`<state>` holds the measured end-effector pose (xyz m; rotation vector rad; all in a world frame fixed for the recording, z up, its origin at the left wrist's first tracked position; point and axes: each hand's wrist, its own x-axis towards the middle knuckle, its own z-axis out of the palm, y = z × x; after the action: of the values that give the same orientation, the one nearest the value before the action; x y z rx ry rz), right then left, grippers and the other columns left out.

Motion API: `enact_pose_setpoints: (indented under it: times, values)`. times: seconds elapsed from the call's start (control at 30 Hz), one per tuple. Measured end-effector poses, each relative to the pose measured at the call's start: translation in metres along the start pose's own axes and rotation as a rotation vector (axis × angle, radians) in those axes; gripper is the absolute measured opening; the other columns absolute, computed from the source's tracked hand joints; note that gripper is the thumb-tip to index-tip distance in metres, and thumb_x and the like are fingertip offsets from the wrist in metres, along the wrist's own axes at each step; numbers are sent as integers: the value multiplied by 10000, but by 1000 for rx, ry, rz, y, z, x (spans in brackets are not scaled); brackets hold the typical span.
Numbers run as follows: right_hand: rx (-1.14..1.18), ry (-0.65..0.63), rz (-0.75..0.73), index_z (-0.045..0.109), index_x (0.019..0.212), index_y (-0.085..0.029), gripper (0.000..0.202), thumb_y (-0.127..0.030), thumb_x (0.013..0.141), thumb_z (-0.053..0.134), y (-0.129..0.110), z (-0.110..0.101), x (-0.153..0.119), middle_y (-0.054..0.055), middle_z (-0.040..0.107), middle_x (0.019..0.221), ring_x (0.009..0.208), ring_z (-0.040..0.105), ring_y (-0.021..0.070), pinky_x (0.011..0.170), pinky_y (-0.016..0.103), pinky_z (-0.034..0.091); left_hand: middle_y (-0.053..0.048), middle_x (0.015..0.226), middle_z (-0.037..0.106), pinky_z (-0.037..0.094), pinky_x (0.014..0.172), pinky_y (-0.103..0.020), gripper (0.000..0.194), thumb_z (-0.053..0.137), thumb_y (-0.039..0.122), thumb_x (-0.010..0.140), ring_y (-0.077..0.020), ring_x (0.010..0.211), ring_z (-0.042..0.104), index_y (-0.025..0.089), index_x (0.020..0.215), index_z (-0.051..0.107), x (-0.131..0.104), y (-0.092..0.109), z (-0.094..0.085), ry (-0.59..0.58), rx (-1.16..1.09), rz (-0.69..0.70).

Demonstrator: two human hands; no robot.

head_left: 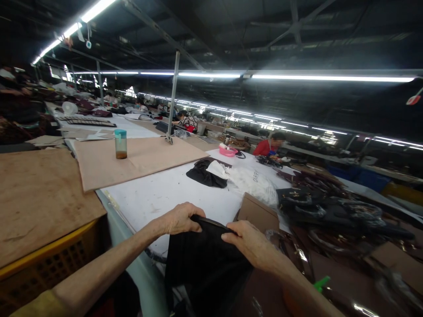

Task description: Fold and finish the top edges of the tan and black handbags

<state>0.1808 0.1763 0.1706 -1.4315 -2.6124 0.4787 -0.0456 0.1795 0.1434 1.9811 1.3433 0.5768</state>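
Observation:
A piece of black fabric (201, 259) hangs from both my hands over the near edge of the table; its full shape is hidden below. My left hand (183, 219) pinches the left end of its top edge, thumb towards me. Some way to the right, my right hand (246, 240) grips the same edge between thumb and fingers. Between them the edge runs nearly straight, slanting slightly down to the right. Close to my right hand lies a brown flat panel (259, 212). Dark bags (317, 211) with plastic-wrapped handles lie further right.
A white cloth bag (254, 182) and a black cloth (205, 174) lie on the white tabletop (158, 193). Behind stand a teal-lidded bottle (120, 145) and a pink basket (228, 150). A yellow crate (56, 255) is at left. A person in red (264, 147) sits beyond.

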Motion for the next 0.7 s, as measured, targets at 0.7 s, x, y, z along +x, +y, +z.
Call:
enact_pose_setpoints:
  times: [0.7]
  values:
    - [372, -130, 14, 438, 611, -182, 275, -390, 790, 438, 3, 1, 18, -56, 330, 547, 510, 314, 82, 463, 215, 242, 25, 624, 497, 307, 541, -196, 316, 574, 431, 724, -99, 593, 391, 130, 786, 651, 6, -6, -7, -100, -278, 106]
